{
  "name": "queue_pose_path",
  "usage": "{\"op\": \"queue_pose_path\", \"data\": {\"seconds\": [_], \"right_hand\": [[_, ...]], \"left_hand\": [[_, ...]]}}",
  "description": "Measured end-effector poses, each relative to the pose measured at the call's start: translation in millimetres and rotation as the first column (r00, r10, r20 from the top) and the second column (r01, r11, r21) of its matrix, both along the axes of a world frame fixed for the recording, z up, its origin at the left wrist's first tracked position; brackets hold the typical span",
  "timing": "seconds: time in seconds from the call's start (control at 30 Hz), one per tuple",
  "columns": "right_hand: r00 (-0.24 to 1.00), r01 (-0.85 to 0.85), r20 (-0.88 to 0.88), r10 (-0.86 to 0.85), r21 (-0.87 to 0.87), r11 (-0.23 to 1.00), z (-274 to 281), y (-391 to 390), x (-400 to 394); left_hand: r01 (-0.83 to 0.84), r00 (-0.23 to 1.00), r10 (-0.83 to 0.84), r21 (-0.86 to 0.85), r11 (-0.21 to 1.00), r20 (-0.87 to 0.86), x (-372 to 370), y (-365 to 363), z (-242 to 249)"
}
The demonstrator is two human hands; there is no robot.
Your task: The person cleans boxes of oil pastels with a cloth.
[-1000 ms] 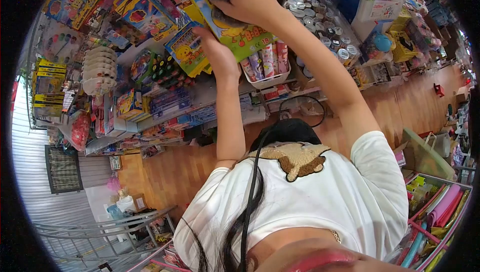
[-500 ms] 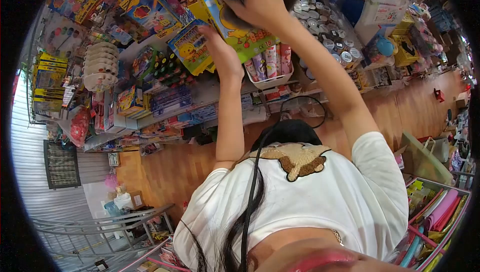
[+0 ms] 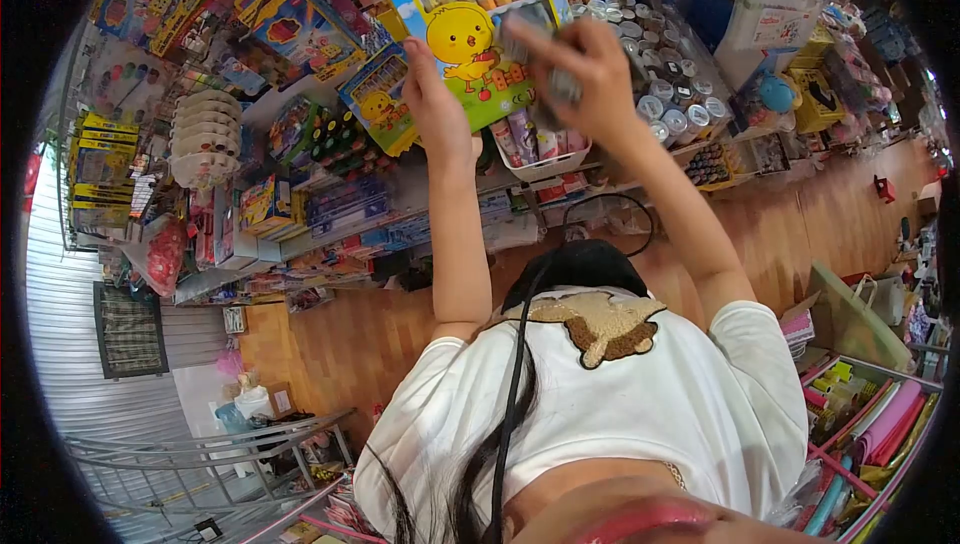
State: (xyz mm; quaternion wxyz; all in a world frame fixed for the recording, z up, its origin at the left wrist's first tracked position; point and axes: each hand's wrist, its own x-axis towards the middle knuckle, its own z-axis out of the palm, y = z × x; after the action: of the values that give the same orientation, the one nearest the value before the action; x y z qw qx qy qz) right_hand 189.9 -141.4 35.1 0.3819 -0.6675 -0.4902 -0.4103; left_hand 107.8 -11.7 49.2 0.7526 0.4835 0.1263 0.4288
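A large blue, yellow and green oil pastel box (image 3: pixel 462 44) with a chick picture stands tilted at the top centre. My left hand (image 3: pixel 440 109) grips its left edge, thumb in front and the other fingers hidden behind it. Over the lower right side of the box, my right hand (image 3: pixel 590 69) is closed on a dark grey cloth (image 3: pixel 556 84), blurred by motion. Beside my left hand, a smaller box (image 3: pixel 378 102) with a similar chick picture leans on the shelf. Just below the large box sits a white basket (image 3: pixel 552 170) of pink and purple tubes.
Small round-lidded jars (image 3: pixel 665 84) stand on the right. Egg cartons (image 3: pixel 205 139) and boxed colour sets (image 3: pixel 300 26) fill the left of the shelf. A black cable (image 3: pixel 510 394) hangs down my front. Rolls of coloured material (image 3: pixel 890 429) lie at the lower right.
My right hand has moved down and to the right with the cloth, uncovering the box's front. The large box shows more fully. My left hand stays at its left edge, slightly lower.
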Motion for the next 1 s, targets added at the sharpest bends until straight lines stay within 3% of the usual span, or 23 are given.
{"op": "queue_pose_path", "data": {"seconds": [0.07,0.17,0.27,0.3,0.4,0.47,0.5,0.57,0.6,0.63,0.73,0.83,0.9,0.93,0.97,1.0], "right_hand": [[0.995,-0.050,-0.084,0.061,0.122,0.991,24,11,29],[0.960,-0.022,-0.276,0.045,0.086,0.996,77,23,31],[0.917,-0.132,-0.361,0.169,0.125,0.983,82,35,36],[0.899,-0.097,-0.427,0.101,0.031,0.995,82,25,25],[0.927,-0.200,-0.276,0.255,0.210,0.957,19,17,17],[0.903,-0.205,-0.333,0.273,0.225,0.953,-15,2,-5],[0.849,-0.242,-0.421,0.319,0.226,0.944,-25,-5,-11],[0.622,-0.292,-0.552,0.555,0.494,0.819,-25,-3,-4],[0.480,-0.275,-0.572,0.665,0.622,0.733,-18,-1,-2],[0.299,-0.288,-0.490,0.819,0.771,0.567,-5,6,4],[0.280,-0.481,-0.379,0.882,0.740,0.471,35,24,31],[0.232,-0.343,-0.363,0.902,0.838,0.425,56,55,57],[0.687,-0.307,-0.550,0.475,0.372,0.876,33,98,104],[0.846,-0.166,-0.498,0.188,0.090,0.982,23,110,117],[0.578,-0.389,-0.642,0.504,0.325,0.862,22,93,98],[0.219,-0.443,-0.646,0.731,0.602,0.664,22,76,77]], "left_hand": [[0.057,0.998,-0.057,-0.004,0.998,-0.003,-2,-3,1],[0.116,0.993,-0.115,0.051,0.992,-0.027,-4,-2,2],[0.114,0.993,-0.112,0.057,0.992,-0.030,-6,7,4],[0.105,0.994,-0.104,0.045,0.993,-0.027,-7,9,4],[0.055,0.998,-0.052,0.073,0.996,-0.035,-9,6,10],[0.074,0.997,-0.073,0.025,0.997,-0.027,-8,17,3],[0.085,0.996,-0.085,0.000,0.996,-0.023,-7,19,1],[0.159,0.987,-0.158,0.015,0.987,-0.039,-5,18,3],[0.196,0.979,-0.195,0.024,0.980,-0.053,-6,17,4],[0.145,0.983,-0.140,0.035,0.989,-0.118,-6,16,4],[0.043,0.966,-0.026,0.061,0.997,-0.257,-1,10,6],[0.063,0.962,-0.043,0.069,0.996,-0.269,2,11,3],[0.040,0.965,-0.023,0.058,0.998,-0.262,3,9,7],[0.029,0.966,-0.015,0.050,0.998,-0.259,4,8,8],[0.040,0.968,-0.026,0.051,0.998,-0.249,6,9,5],[0.051,0.971,-0.037,0.050,0.997,-0.237,9,12,1]]}}
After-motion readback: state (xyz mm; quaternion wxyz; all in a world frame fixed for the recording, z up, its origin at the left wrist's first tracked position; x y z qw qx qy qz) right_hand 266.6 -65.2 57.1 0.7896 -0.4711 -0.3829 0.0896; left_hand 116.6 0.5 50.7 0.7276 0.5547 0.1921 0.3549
